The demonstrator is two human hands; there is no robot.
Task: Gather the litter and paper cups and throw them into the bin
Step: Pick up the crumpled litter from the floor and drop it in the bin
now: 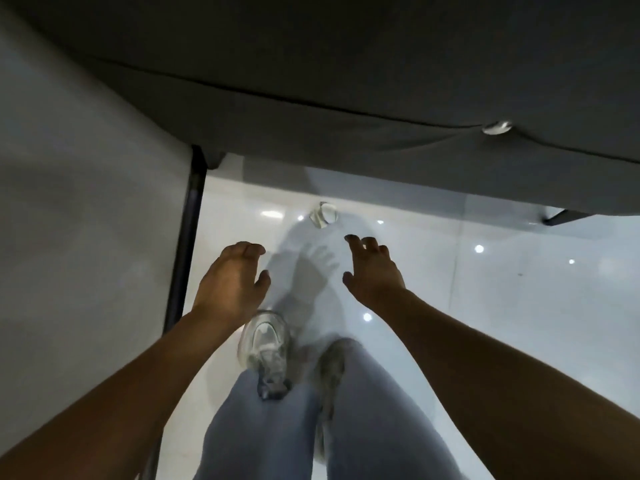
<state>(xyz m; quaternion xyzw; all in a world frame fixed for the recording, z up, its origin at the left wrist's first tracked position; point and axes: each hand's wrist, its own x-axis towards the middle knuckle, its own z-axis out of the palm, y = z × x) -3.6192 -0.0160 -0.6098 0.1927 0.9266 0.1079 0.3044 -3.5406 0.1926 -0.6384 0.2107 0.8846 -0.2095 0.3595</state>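
Note:
A crumpled pale piece of litter [323, 215] lies on the glossy white floor just under the front edge of a dark sofa. My left hand [230, 282] hovers below and to the left of it, fingers apart, holding nothing. My right hand [372, 268] is stretched out a little nearer to the litter, below and to its right, also open and empty. Neither hand touches the litter. A small whitish round object [497, 127] sits in a fold of the sofa's dark fabric at the upper right; what it is I cannot tell.
The dark sofa [346, 81] fills the top of the view, with a black leg [185, 244] at the left and another foot [559, 216] at the right. A pale panel [86, 220] stands on the left. My jeans and shoes [265, 344] are below.

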